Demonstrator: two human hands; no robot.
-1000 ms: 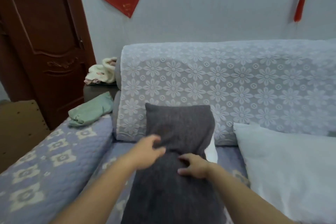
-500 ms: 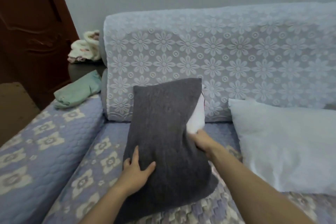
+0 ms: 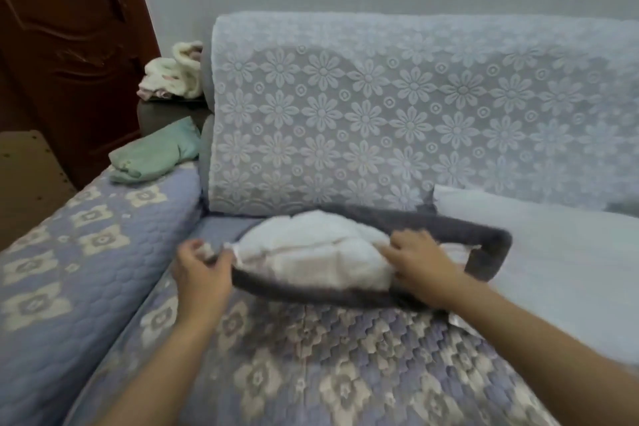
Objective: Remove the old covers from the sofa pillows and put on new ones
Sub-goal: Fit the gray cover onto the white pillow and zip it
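A pillow lies flat on the sofa seat with its open end toward me. Its dark grey cover gapes wide, and the white inner pillow bulges out of the opening. My left hand pinches the left corner of the cover's opening. My right hand grips the right side of the white inner pillow, with the fingers tucked under the cover's lower edge. A second pillow, bare and white, lies on the seat to the right.
The sofa back wears a white floral lace cover, and the seat a quilted lilac one. A folded green cloth sits on the left armrest, with a cream bundle behind it. A dark wooden door stands at left.
The grey pillow went from upright against the sofa back to lying flat. Its opening now faces me, spread wide, and both hands have moved to that opening.
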